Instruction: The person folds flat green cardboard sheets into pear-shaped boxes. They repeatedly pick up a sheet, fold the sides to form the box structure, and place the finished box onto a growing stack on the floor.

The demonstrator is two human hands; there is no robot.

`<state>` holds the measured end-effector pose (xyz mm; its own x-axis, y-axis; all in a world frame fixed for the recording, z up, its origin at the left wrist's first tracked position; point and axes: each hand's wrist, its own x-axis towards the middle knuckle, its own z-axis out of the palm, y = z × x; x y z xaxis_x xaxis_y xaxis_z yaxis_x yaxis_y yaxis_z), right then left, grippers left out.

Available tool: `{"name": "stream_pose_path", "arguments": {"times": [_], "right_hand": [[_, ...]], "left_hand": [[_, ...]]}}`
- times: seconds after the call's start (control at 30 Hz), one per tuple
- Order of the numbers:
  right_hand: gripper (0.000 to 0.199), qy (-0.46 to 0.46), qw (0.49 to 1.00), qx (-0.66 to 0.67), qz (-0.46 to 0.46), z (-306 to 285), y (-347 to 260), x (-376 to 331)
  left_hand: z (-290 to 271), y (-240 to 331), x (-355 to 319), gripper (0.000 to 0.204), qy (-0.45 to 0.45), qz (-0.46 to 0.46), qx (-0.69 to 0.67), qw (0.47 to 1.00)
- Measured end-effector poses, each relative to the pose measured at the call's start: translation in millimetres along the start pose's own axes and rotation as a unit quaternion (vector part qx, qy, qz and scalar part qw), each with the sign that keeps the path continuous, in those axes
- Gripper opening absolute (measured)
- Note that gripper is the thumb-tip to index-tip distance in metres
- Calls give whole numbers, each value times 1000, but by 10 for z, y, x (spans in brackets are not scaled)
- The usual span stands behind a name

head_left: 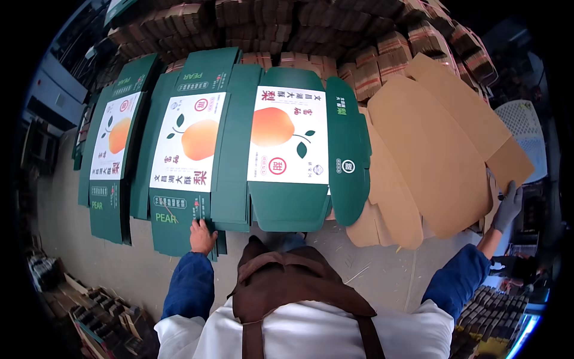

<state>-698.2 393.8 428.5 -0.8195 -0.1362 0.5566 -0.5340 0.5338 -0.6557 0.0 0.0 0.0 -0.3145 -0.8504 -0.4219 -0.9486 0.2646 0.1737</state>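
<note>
Flat green carton blanks (182, 221), brown blank (442, 161)

The right hand (508, 206) slips its gloved fingertips behind the plain brown carton sheet (442, 155), the left hand (202, 236) hides a corner of the green printed carton stack (179, 221), and the cardboard bundles (359, 36) fade into the dark rim.

1. I see three stacks of flattened green carton blanks on the floor: the left stack (110, 149), the middle stack (188, 155) and the right stack (299, 149), each with a white panel showing an orange fruit.
2. To the right, plain brown carton blanks (436, 155) lie face down.
3. At the far side, bundled brown cardboard stacks (359, 36).
</note>
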Motion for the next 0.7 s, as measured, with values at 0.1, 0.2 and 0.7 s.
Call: {"name": "stream_pose_path", "arguments": {"times": [0.1, 0.2, 0.7], "right_hand": [[28, -6, 983, 8, -186, 306, -1661, -625], [18, -86, 944, -32, -316, 1005, -2903, -1542], [26, -614, 573, -44, -541, 3134, -3145, -5375]], "left_hand": [[-449, -208, 112, 62, -13, -2, 4, 1000], [-771, -45, 85, 48, 69, 66, -101, 990], [-1364, -477, 226, 19, -208, -130, -726, 643]]}}
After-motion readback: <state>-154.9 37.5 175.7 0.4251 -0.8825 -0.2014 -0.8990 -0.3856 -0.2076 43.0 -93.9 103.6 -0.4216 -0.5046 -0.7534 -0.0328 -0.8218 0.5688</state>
